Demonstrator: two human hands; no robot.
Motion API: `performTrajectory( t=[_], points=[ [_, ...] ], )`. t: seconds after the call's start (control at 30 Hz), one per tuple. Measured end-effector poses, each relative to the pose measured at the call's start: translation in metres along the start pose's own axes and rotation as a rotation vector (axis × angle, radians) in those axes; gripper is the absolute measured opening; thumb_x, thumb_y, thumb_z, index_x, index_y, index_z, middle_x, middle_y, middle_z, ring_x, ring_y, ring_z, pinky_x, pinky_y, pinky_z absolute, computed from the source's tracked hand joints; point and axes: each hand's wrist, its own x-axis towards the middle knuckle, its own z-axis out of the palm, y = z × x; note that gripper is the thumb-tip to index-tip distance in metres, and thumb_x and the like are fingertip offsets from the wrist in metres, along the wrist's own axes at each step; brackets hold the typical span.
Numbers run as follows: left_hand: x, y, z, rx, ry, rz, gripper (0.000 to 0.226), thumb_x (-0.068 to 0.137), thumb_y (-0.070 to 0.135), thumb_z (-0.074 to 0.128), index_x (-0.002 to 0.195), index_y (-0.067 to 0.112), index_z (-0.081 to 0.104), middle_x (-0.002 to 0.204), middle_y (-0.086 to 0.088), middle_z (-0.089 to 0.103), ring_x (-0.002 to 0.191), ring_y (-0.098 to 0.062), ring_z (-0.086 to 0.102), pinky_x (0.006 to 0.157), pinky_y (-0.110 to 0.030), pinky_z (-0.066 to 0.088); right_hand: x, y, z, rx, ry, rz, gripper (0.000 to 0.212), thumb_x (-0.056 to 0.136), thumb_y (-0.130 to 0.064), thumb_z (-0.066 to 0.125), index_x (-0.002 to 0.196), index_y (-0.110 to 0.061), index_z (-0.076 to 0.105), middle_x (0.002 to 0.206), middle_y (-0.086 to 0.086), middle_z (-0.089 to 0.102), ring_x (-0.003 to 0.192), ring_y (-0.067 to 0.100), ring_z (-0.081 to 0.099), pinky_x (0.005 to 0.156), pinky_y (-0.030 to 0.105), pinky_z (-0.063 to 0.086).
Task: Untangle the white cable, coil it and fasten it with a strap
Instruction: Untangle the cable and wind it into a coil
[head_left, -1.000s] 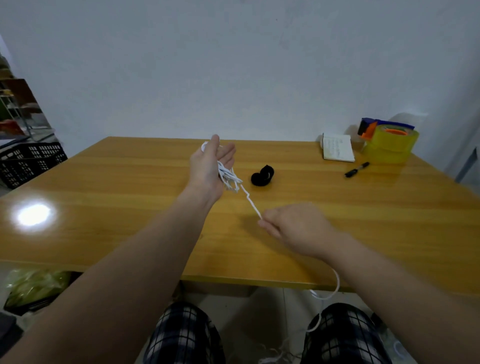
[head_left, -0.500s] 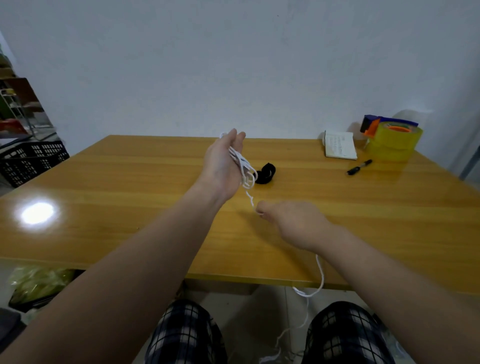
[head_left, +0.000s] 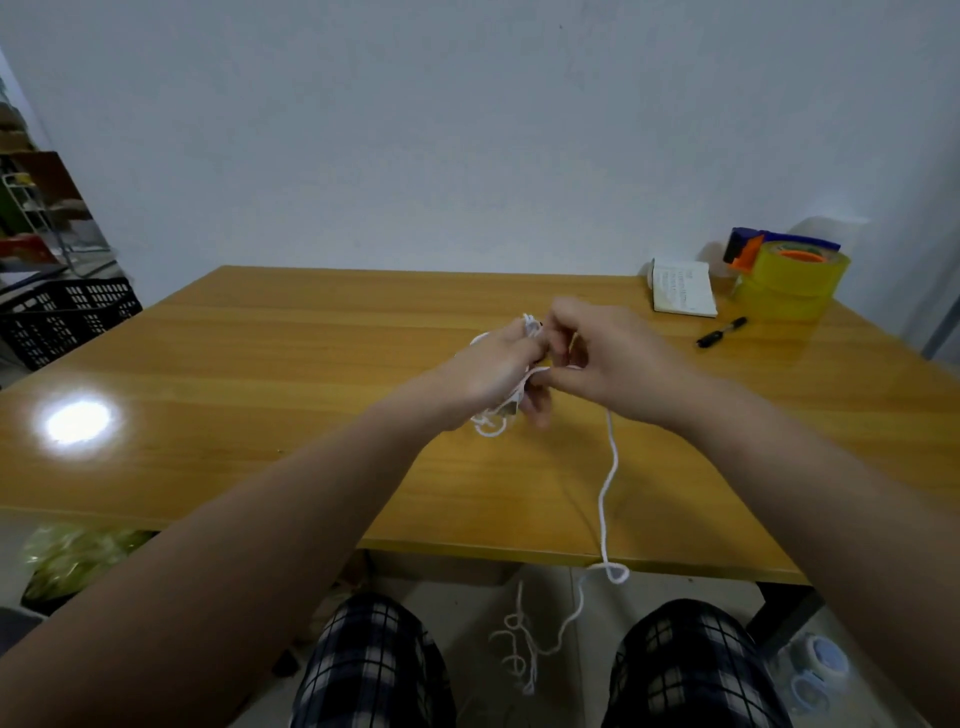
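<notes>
Nearest, between the knees in plaid trousers (head_left: 374, 670), a loose tangle of the thin white cable (head_left: 608, 483) lies on the pale floor (head_left: 467, 597), with several small kinks and loops not yet pulled straight. From there the cable climbs to the near edge of the yellow wooden worktop (head_left: 260, 364), forms one small loop right at that edge, and runs slack across the wood up to the hands. I judge the task to be about midway: part of the length is gathered into loops, while the run over the worktop and the tangle below are left to untangle and wind on, and nothing is fastened. The left hand (head_left: 488, 371) has its fingers curled round a small bundle of white loops, some strands poking out above and below it. The right hand (head_left: 618, 358), touching or just beside the left, pinches the cable between thumb and forefinger, the other fingers bent; it seems to be laying a turn onto the bundle. I cannot make out the strap; it may be hidden behind the hands. Farther back on the right lie a black marker pen (head_left: 722, 331), a small white notebook (head_left: 683, 295) and a yellow tape dispenser (head_left: 789, 283).
</notes>
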Motion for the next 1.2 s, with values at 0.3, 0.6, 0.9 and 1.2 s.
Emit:
performTrajectory(
  t=[0.3, 0.6, 0.9, 1.2],
  points=[
    [-0.001, -0.004, -0.005, 0.623, 0.088, 0.020, 0.036, 0.095, 0.040, 0.045, 0.085, 0.007, 0.055, 0.070, 0.001, 0.051, 0.068, -0.017, 0.049, 0.056, -0.028, 0.033, 0.000, 0.013, -0.003, -0.363, -0.304, 0.211, 0.033, 0.069, -0.051, 0.072, 0.073, -0.027, 0.050, 0.068, -0.010, 0.051, 0.066, 0.010, 0.048, 0.057, 0.031, 0.037],
    [-0.005, -0.024, -0.031, 0.835, -0.033, 0.033, 0.059, 0.079, 0.065, 0.057, 0.059, 0.015, 0.034, 0.060, -0.001, 0.039, 0.055, -0.016, 0.039, 0.058, -0.034, 0.032, -0.004, 0.026, -0.011, 0.195, 0.015, 0.396, 0.008, 0.086, -0.026, 0.065, 0.091, -0.019, 0.067, 0.069, 0.008, 0.062, 0.051, 0.018, 0.061, 0.051, 0.027, 0.051],
    [-0.023, -0.014, -0.035, -0.176, 0.059, 0.086, 0.049, 0.094, 0.048, 0.048, 0.059, 0.014, 0.052, 0.045, 0.006, 0.025, 0.041, -0.013, 0.024, 0.056, -0.031, 0.035, -0.002, 0.063, -0.012, 0.596, 0.331, 0.512, 0.044, 0.099, -0.037, 0.039, 0.065, -0.016, 0.057, 0.047, -0.004, 0.042, 0.042, 0.008, 0.034, 0.044, 0.021, 0.024],
    [-0.022, 0.008, -0.011, -0.928, -0.162, 0.043, 0.060, 0.086, 0.056, 0.038, 0.038, 0.021, 0.031, 0.029, 0.008, 0.023, 0.024, -0.003, 0.022, 0.038, -0.020, 0.018, -0.008, 0.066, 0.032, 0.235, 0.474, 0.400, 0.038, 0.098, -0.037, 0.036, 0.072, -0.013, 0.050, 0.057, -0.002, 0.041, 0.054, 0.012, 0.038, 0.054, 0.033, 0.028]
  ],
)
